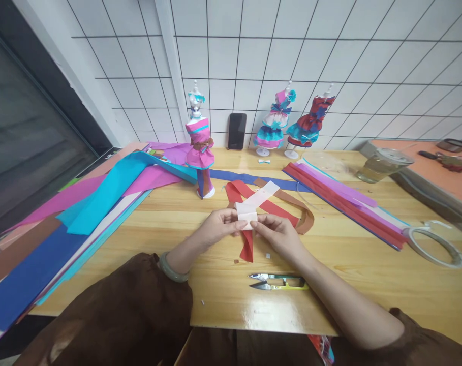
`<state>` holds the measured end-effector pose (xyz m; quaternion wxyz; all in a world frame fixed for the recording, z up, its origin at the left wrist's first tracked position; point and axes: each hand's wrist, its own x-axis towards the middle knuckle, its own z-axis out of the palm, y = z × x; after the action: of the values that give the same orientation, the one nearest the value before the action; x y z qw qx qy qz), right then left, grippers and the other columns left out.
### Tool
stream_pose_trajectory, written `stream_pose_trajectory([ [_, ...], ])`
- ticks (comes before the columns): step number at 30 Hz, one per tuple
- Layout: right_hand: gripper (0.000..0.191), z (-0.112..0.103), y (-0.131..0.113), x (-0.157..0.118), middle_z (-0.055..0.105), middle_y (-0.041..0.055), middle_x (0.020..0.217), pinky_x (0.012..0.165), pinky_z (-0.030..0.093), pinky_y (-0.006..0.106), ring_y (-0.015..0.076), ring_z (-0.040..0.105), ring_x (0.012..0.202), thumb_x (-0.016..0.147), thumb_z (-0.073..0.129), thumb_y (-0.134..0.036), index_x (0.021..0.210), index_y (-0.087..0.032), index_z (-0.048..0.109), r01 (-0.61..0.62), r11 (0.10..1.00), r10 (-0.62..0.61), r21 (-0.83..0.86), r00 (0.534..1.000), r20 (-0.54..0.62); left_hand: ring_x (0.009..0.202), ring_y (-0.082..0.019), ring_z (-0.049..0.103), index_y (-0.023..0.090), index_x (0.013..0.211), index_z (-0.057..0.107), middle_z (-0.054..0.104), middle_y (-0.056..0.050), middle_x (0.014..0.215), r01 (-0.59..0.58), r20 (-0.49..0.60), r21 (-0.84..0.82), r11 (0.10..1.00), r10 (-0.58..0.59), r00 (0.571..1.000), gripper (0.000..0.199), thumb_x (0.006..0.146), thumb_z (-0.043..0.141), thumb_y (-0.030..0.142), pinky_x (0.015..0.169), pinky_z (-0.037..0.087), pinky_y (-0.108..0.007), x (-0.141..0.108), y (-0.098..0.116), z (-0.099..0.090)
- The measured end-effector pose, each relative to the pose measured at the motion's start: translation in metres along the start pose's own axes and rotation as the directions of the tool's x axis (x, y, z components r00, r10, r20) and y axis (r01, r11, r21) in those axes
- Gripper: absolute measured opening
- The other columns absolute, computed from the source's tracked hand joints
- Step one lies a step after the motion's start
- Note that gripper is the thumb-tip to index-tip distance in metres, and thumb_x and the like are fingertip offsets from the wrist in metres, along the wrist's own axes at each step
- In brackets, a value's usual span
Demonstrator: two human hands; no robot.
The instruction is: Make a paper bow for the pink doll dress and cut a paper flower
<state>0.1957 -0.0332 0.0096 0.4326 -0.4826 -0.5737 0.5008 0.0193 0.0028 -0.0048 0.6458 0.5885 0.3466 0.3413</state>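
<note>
A pale, folded paper strip (267, 195) is held up over the middle of the wooden table, one end slanting up to the right. The fingers of my left hand (225, 224) pinch its lower left edge. On its lower right edge, my right hand (276, 231) pinches it with thumb and fingers. A red strip (247, 248) and a brown strip (305, 211) lie looped on the table behind and below the pale one. Nearer to me, the thread snips (280, 282) rest on the table below my right hand.
Long coloured strips (112, 188) cover the table's left side. A dressed mannequin (200, 147) stands behind my left hand, with two more (274, 122) at the back beside a phone (237, 131). More strips (345, 203), a tape roll (434, 246) and a cup (381, 165) lie right.
</note>
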Motion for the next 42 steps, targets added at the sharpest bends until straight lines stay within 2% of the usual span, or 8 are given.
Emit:
stream_pose_trajectory([
  [3, 0.022, 0.0018, 0.0009, -0.0001, 0.065, 0.0017, 0.071, 0.063, 0.043, 0.028, 0.0156, 0.057, 0.065, 0.074, 0.061, -0.039, 0.077, -0.018, 0.065, 0.007, 1.0, -0.007, -0.012, 1.0, 0.031, 0.061, -0.009, 0.052, 0.01, 0.09, 0.062, 0.061, -0.006, 0.075, -0.004, -0.02, -0.054, 0.999, 0.003, 1.0, 0.035, 0.069, 0.064, 0.038, 0.055, 0.04, -0.02, 0.0009, -0.0005, -0.0011],
  [6, 0.021, 0.0043, 0.0001, -0.0001, 0.067, 0.0019, 0.077, 0.066, 0.045, 0.029, 0.016, 0.059, 0.069, 0.074, 0.062, -0.037, 0.083, -0.019, 0.065, -0.014, 0.999, 0.01, 0.049, 0.998, 0.066, 0.056, -0.008, 0.051, 0.009, 0.088, 0.062, 0.061, -0.005, 0.07, 0.019, -0.033, -0.066, 0.998, -0.022, 0.999, 0.034, 0.069, 0.065, 0.037, 0.053, 0.038, -0.02, 0.0008, -0.0012, -0.0015],
  [11, 0.02, 0.0063, -0.0026, 0.0003, 0.067, 0.002, 0.079, 0.07, 0.045, 0.029, 0.0161, 0.061, 0.072, 0.071, 0.065, -0.036, 0.082, -0.019, 0.063, -0.039, 0.99, 0.034, 0.136, 0.999, 0.037, 0.055, -0.008, 0.051, 0.009, 0.079, 0.061, 0.058, -0.003, 0.064, 0.048, 0.0, -0.02, 0.999, -0.048, 0.999, 0.031, 0.067, 0.066, 0.037, 0.052, 0.038, -0.02, -0.0001, -0.0034, -0.0006],
  [17, 0.02, 0.0047, 0.0015, 0.0002, 0.066, 0.0008, 0.072, 0.063, 0.044, 0.027, 0.0141, 0.059, 0.064, 0.071, 0.065, -0.037, 0.076, -0.018, 0.062, -0.079, 0.984, 0.076, 0.158, 0.997, 0.025, 0.059, -0.009, 0.054, 0.01, 0.081, 0.062, 0.062, -0.004, 0.07, 0.082, 0.042, -0.054, 0.995, -0.08, 0.996, 0.029, 0.065, 0.068, 0.034, 0.055, 0.04, -0.021, 0.0, -0.0018, 0.0013],
  [21, 0.02, 0.0053, 0.0022, 0.0002, 0.064, 0.0002, 0.071, 0.06, 0.043, 0.025, 0.0128, 0.057, 0.063, 0.071, 0.066, -0.036, 0.076, -0.017, 0.061, -0.081, 0.983, 0.078, 0.163, 0.997, 0.026, 0.069, -0.012, 0.058, 0.01, 0.083, 0.063, 0.065, -0.006, 0.079, 0.071, 0.023, -0.078, 0.994, -0.069, 0.997, 0.027, 0.068, 0.067, 0.032, 0.063, 0.042, -0.022, -0.0006, -0.0003, 0.0014],
  [26, 0.021, 0.0058, 0.0003, 0.0005, 0.063, -0.0005, 0.07, 0.059, 0.042, 0.023, 0.0112, 0.055, 0.061, 0.07, 0.067, -0.035, 0.077, -0.016, 0.06, -0.092, 0.98, 0.087, 0.175, 0.996, 0.032, 0.067, -0.013, 0.058, 0.01, 0.08, 0.063, 0.066, -0.007, 0.076, 0.107, 0.0, -0.074, 0.991, -0.108, 0.994, 0.027, 0.065, 0.069, 0.032, 0.062, 0.042, -0.023, -0.0007, -0.001, 0.0009],
  [35, 0.019, 0.0065, 0.0011, 0.0008, 0.057, -0.004, 0.059, 0.051, 0.04, 0.021, 0.0083, 0.049, 0.051, 0.068, 0.067, -0.034, 0.072, -0.017, 0.06, -0.073, 0.982, 0.071, 0.173, 0.997, 0.018, 0.074, -0.014, 0.06, 0.011, 0.083, 0.062, 0.067, -0.007, 0.081, 0.071, -0.004, -0.095, 0.993, -0.072, 0.997, 0.022, 0.067, 0.067, 0.026, 0.068, 0.042, -0.024, 0.0, -0.0022, 0.0],
  [42, 0.02, 0.006, -0.0024, 0.0021, 0.056, -0.0043, 0.056, 0.05, 0.041, 0.021, 0.0081, 0.048, 0.05, 0.067, 0.067, -0.035, 0.071, -0.017, 0.06, -0.095, 0.978, 0.093, 0.185, 0.996, 0.016, 0.074, -0.015, 0.06, 0.012, 0.084, 0.062, 0.066, -0.007, 0.081, 0.091, -0.005, -0.15, 0.984, -0.093, 0.996, 0.022, 0.066, 0.066, 0.024, 0.071, 0.043, -0.026, -0.0001, -0.0031, -0.0011],
])
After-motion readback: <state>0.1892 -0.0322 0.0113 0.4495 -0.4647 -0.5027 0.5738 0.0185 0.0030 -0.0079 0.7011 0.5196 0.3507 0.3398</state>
